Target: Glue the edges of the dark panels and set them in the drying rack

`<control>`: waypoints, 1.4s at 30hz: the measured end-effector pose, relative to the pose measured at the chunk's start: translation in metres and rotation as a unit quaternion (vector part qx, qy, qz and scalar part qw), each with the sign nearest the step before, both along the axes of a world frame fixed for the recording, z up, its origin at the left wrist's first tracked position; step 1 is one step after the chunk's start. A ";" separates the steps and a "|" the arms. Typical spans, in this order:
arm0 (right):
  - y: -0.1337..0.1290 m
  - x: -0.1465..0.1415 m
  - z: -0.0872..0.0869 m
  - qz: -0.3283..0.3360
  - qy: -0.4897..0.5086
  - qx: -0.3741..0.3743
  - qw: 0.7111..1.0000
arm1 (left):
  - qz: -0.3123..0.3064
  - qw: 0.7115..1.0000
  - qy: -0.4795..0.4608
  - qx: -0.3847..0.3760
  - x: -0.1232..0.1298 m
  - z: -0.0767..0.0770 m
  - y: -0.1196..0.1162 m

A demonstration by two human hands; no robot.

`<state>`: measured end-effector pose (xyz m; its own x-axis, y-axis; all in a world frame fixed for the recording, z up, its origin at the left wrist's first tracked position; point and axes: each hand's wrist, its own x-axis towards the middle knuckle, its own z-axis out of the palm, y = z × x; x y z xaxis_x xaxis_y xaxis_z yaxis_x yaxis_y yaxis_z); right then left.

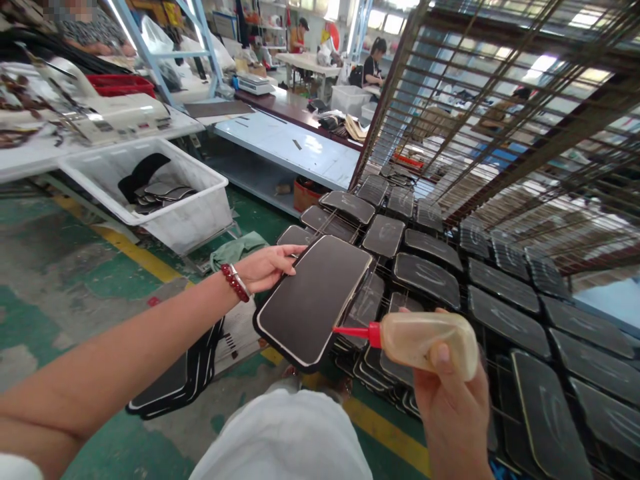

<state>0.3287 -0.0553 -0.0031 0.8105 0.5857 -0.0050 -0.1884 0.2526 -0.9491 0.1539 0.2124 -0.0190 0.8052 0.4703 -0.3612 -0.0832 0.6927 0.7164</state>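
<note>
My left hand (pixel 267 268), with a red bead bracelet at the wrist, grips the left edge of a flat black panel (pixel 313 297) with rounded corners. A pale line runs round the panel just inside its rim. Closed round a squeeze bottle (pixel 425 341) of yellowish liquid, my right hand (pixel 453 407) tips it sideways. The bottle's red nozzle (pixel 356 331) points left, its tip at the panel's right edge; whether it touches I cannot tell. Similar black panels (pixel 427 277) lie in rows on a wire rack beneath and to the right.
Raised wire shelves (pixel 500 113) slant over the right side. More panels (pixel 175 383) are stacked low at left. A white bin (pixel 200 200) holds black pieces, near a sewing machine (pixel 107 110). A light-blue table (pixel 295 143) stands ahead; several people work farther back.
</note>
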 end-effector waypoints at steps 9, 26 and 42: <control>-0.002 -0.004 -0.003 0.008 0.005 0.001 1.000 | 0.108 0.993 0.041 -0.019 0.001 0.002 0.005; 0.016 0.002 -0.019 -0.125 -0.032 0.042 0.991 | 0.329 0.930 0.043 -0.157 0.019 -0.001 -0.038; 0.033 -0.027 -0.046 -0.037 0.191 0.068 0.979 | 0.361 0.904 0.016 -0.226 0.029 -0.011 -0.033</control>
